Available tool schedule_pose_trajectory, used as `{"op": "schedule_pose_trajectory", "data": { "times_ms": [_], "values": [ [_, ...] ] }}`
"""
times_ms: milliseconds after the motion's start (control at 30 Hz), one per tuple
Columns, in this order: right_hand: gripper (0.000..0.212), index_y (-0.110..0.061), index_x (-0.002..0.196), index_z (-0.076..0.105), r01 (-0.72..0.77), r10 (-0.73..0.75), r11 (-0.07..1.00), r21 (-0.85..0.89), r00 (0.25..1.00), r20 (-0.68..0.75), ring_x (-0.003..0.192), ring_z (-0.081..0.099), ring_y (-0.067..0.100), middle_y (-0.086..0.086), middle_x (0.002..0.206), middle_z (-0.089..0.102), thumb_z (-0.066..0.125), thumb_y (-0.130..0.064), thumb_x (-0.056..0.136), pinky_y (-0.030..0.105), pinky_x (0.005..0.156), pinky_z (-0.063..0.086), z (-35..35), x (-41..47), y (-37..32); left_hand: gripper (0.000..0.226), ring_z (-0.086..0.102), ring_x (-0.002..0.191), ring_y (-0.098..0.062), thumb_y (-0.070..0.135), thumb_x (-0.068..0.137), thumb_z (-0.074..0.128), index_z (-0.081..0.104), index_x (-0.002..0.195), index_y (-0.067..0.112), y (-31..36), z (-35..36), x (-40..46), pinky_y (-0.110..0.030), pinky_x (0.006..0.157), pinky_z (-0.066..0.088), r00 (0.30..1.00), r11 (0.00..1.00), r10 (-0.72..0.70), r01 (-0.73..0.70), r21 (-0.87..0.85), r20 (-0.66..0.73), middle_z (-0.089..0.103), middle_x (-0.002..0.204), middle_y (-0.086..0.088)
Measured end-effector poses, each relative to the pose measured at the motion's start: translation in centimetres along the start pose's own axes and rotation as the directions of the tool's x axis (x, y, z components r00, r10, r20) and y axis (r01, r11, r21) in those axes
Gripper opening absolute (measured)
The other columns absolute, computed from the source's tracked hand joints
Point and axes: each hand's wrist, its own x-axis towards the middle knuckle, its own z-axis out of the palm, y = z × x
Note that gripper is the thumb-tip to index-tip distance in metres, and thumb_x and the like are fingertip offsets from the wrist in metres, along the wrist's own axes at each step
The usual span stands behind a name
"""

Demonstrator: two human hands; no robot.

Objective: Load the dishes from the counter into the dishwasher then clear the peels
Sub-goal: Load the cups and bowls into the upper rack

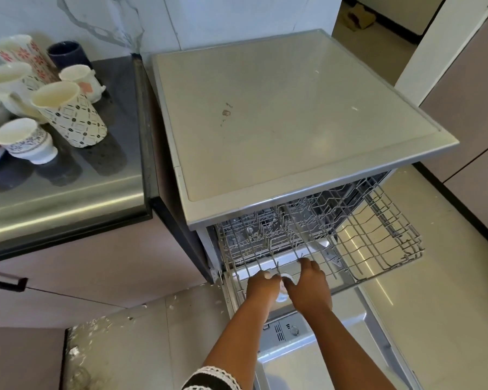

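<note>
The dishwasher [293, 122] stands open with its door [321, 356] folded down and its upper wire rack [378, 235] pulled out. At the rack's front edge my left hand [261, 288] and my right hand [309, 288] hold a small white cup [283, 295] between them, mostly hidden by the fingers. My left fingers curl round its side; my right thumb sits at its rim. Several patterned cups [68, 114] and a dark mug [65, 53] stand on the counter [68, 192] to the left.
The rack looks bare of other dishes. White scraps [102, 323] are strewn over the grey surface at the lower left. A cabinet handle [3, 281] juts out under the counter. Tiled floor [448, 277] lies to the right of the door.
</note>
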Motion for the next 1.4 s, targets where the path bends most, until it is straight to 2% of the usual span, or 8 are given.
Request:
{"op": "schedule_pose_trajectory", "data": {
  "times_ms": [167,367,433,567,733,933,1233,1400],
  "values": [
    [0.043,-0.01,0.125,0.055,0.111,-0.102,0.994,0.021,0.961,-0.259,0.114,0.05,0.028,0.009,0.126,0.055,0.065,-0.011,0.083,0.039,0.094,0.044,-4.9,-1.8,-3.3,0.033,0.059,0.112,-0.02,0.03,0.097,0.052,0.061,0.124,0.013,3.4,-2.0,-4.4,-0.022,0.089,0.042,0.984,0.972,0.169,-0.175,-0.158,-0.048,0.063,0.124,-0.003],
    [0.041,-0.008,0.116,0.061,0.272,-0.245,0.962,0.004,0.872,-0.424,0.102,0.055,0.03,0.01,0.114,0.059,0.068,-0.001,0.076,0.041,0.082,0.048,-9.6,-2.9,-8.3,0.019,0.057,0.097,-0.013,0.014,0.098,0.05,0.064,0.111,0.018,7.4,-6.0,-9.4,-0.017,0.069,0.041,0.914,0.869,0.38,-0.405,-0.283,-0.141,0.06,0.103,0.004],
    [0.042,-0.009,0.115,0.061,0.312,-0.288,0.95,-0.018,0.851,-0.439,0.101,0.056,0.03,0.01,0.114,0.059,0.067,0.0,0.075,0.043,0.083,0.049,-10.6,-3.0,-10.0,0.02,0.057,0.095,-0.012,0.011,0.098,0.05,0.063,0.11,0.019,8.0,-7.4,-10.8,-0.016,0.071,0.043,0.846,0.823,0.474,-0.524,-0.22,-0.244,0.06,0.105,0.004],
    [0.044,-0.007,0.11,0.062,0.431,-0.405,0.901,-0.057,0.784,-0.47,0.093,0.057,0.032,0.012,0.108,0.06,0.068,0.006,0.068,0.042,0.076,0.051,-12.4,-3.6,-14.0,0.022,0.057,0.1,-0.011,0.012,0.098,0.049,0.058,0.117,0.018,8.8,-11.0,-12.8,-0.025,0.086,0.049,0.618,0.683,0.636,-0.73,-0.036,-0.462,0.054,0.116,0.004],
    [0.045,-0.005,0.108,0.062,0.558,-0.521,0.827,-0.068,0.715,-0.467,0.088,0.058,0.033,0.014,0.104,0.061,0.069,0.008,0.066,0.041,0.074,0.051,-13.5,-3.5,-21.2,0.025,0.056,0.101,-0.01,0.005,0.095,0.05,0.058,0.114,0.019,9.1,-18.6,-13.2,-0.028,0.089,0.05,0.451,0.633,0.643,-0.767,0.099,-0.619,0.051,0.114,0.007],
    [0.04,-0.006,0.114,0.061,0.662,-0.612,0.749,-0.025,0.677,-0.408,0.095,0.056,0.03,0.012,0.109,0.059,0.062,0.002,0.075,0.038,0.079,0.049,-12.1,-2.1,-31.2,0.025,0.053,0.102,-0.018,-0.002,0.089,0.052,0.062,0.108,0.01,10.2,-30.1,-11.5,-0.029,0.089,0.046,0.274,0.677,0.524,-0.709,0.198,-0.806,0.052,0.113,-0.005],
    [0.037,-0.011,0.122,0.06,0.755,-0.734,0.654,0.04,0.647,-0.207,0.106,0.056,0.021,0.005,0.116,0.061,0.063,-0.01,0.085,0.033,0.093,0.049,-6.5,-0.5,-43.0,0.03,0.05,0.108,-0.037,-0.003,0.079,0.064,0.063,0.108,0.004,8.5,-43.1,-6.5,-0.045,0.091,0.045,0.272,0.826,0.341,-0.544,0.149,-0.9,0.052,0.116,-0.019],
    [0.043,-0.016,0.131,0.054,0.737,-0.735,0.666,0.114,0.675,-0.069,0.112,0.056,0.021,0.003,0.127,0.058,0.061,-0.015,0.089,0.033,0.092,0.048,-3.7,-0.3,-46.9,0.031,0.044,0.116,-0.032,0.014,0.084,0.066,0.062,0.115,0.012,7.3,-46.6,-5.0,-0.043,0.093,0.039,0.364,0.901,0.264,-0.423,0.094,-0.893,0.044,0.125,-0.012]
  ]
}}
